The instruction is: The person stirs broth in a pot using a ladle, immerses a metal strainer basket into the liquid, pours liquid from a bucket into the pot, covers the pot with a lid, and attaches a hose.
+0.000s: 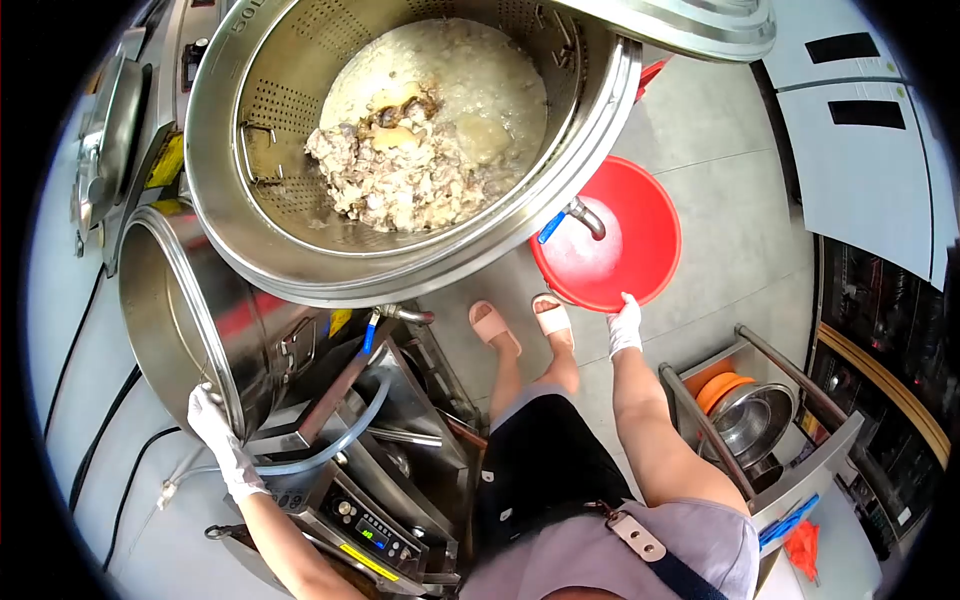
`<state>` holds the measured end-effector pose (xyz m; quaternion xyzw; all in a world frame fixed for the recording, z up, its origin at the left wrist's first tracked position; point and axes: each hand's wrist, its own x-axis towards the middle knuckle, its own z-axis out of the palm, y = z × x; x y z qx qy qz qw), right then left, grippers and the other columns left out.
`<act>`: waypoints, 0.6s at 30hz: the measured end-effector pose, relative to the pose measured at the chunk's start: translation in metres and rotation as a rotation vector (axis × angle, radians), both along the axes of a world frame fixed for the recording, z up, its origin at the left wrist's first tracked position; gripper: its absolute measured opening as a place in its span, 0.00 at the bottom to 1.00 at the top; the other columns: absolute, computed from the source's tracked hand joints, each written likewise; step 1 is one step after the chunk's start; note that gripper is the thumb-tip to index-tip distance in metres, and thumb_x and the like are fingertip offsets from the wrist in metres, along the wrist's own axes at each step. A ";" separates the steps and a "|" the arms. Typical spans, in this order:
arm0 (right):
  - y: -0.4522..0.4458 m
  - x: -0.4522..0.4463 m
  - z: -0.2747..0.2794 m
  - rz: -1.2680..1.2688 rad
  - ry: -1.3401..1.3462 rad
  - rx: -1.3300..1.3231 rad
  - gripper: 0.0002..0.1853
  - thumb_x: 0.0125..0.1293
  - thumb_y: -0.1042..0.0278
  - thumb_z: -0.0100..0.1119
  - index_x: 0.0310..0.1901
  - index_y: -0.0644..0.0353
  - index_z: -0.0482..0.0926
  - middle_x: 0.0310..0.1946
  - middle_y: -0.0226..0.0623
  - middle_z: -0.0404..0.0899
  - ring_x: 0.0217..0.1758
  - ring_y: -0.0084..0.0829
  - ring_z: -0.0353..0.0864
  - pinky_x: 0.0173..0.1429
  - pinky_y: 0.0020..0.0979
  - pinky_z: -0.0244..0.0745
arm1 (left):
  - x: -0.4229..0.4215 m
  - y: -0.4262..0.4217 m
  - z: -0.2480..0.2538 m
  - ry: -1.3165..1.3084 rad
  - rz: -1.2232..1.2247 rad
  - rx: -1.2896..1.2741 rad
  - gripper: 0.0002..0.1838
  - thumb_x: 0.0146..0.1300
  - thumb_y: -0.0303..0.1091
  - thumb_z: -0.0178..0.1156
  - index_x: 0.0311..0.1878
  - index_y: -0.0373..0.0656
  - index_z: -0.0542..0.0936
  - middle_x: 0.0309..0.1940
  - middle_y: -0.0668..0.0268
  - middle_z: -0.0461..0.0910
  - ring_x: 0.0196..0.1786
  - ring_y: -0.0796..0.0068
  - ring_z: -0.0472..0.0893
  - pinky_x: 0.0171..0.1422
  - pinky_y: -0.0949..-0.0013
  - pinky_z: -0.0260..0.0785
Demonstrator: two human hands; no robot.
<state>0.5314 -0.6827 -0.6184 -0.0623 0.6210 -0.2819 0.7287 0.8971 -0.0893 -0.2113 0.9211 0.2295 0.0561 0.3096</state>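
My left hand [213, 425], in a white glove, is at the near rim of an open steel pot [250, 345] on the left, its fingers closed over the edge. My right hand [625, 325], also gloved in white, grips the near rim of a red plastic basin [655, 265]. Whitish, frothy liquid [585, 250] lies in the basin. Above the basin is the bent spout [588, 219] of a larger steel pot [215, 180], with a blue valve lever [551, 228]. Inside that pot, a perforated basket [285, 105] holds cooked meat or bones [385, 180] in cloudy broth.
A round steel lid [700, 25] overhangs at the top. Below the left pot stand a control panel [372, 532] and a pale hose [350, 435]. At right, a steel cart [810, 465] carries metal bowls [750, 420] beside white cabinets [860, 180]. My slippered feet [550, 315] stand near the basin.
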 end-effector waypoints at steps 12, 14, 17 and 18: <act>-0.058 -0.026 0.086 0.227 0.232 -0.179 0.18 0.49 0.82 0.51 0.46 0.65 0.68 0.39 0.43 0.74 0.42 0.43 0.77 0.48 0.46 0.78 | 0.002 0.004 -0.006 -0.010 0.012 0.022 0.13 0.68 0.36 0.47 0.32 0.45 0.79 0.16 0.75 0.69 0.18 0.85 0.64 0.22 0.78 0.53; -0.062 -0.041 0.092 0.230 0.230 -0.179 0.18 0.49 0.83 0.51 0.45 0.66 0.68 0.38 0.43 0.74 0.41 0.43 0.77 0.48 0.46 0.78 | 0.002 0.015 -0.013 -0.017 -0.035 0.080 0.13 0.68 0.36 0.47 0.33 0.44 0.79 0.17 0.74 0.70 0.18 0.85 0.63 0.21 0.77 0.53; -0.057 -0.052 0.106 0.224 0.255 -0.200 0.15 0.47 0.83 0.50 0.41 0.65 0.70 0.34 0.42 0.75 0.38 0.42 0.77 0.45 0.45 0.79 | 0.001 0.002 -0.005 -0.047 -0.056 0.101 0.13 0.67 0.36 0.47 0.32 0.43 0.78 0.16 0.73 0.70 0.16 0.85 0.62 0.20 0.76 0.52; -0.056 -0.054 0.111 0.223 0.270 -0.204 0.15 0.47 0.83 0.50 0.40 0.66 0.70 0.33 0.42 0.75 0.37 0.42 0.77 0.45 0.44 0.79 | 0.002 0.004 -0.007 -0.047 -0.058 0.096 0.13 0.67 0.36 0.47 0.32 0.43 0.78 0.16 0.73 0.70 0.16 0.85 0.62 0.20 0.76 0.52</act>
